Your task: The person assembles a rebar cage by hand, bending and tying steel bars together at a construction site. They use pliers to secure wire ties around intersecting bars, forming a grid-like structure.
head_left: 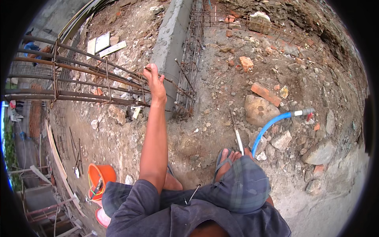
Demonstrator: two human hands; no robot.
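My left hand (155,85) reaches forward with the arm stretched out, its fingers bent round the end of an upper bar of a rusty rebar cage (106,76). The long bars of this cage are tied with thin stirrups and run off to the left. Just beyond the hand stands a grey concrete beam (167,43), with a second rebar cage (194,51) along its right side. My right hand is hidden, with the bent right knee in front of where that arm goes down.
A blue hose (272,125) with a valve curves by a large stone (258,110) and a brick (265,94) at right. An orange bucket (106,173) stands at lower left. Boards (102,43) lie on rubble at upper left. Another person (33,51) is at the far left.
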